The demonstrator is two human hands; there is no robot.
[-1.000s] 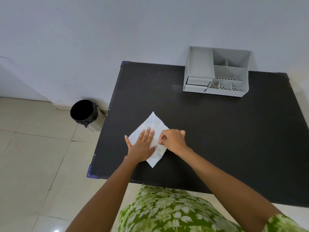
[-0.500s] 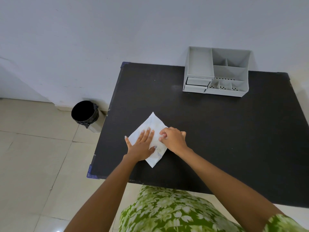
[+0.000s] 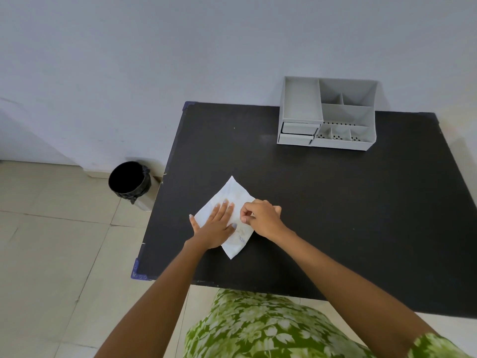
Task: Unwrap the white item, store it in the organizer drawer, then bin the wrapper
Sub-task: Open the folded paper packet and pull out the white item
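Observation:
A white wrapped item (image 3: 232,192) lies flat, diamond-wise, on the black table (image 3: 335,202) near its front left. My left hand (image 3: 215,224) rests flat on it, fingers spread, pressing it down. My right hand (image 3: 260,215) sits at the packet's right edge, with thumb and fingers pinched on the wrapper there. The grey organizer (image 3: 326,120) stands at the back of the table against the wall, its two small drawers (image 3: 298,131) at the lower left both closed. A black-lined bin (image 3: 129,180) stands on the floor left of the table.
A white wall runs behind the table. Beige floor tiles (image 3: 51,241) lie to the left. My green patterned clothing (image 3: 258,332) shows below the table's front edge.
My right hand has shifted slightly at the packet's right edge and its fingers now pinch the wrapper. The left hand stays flat on the packet.

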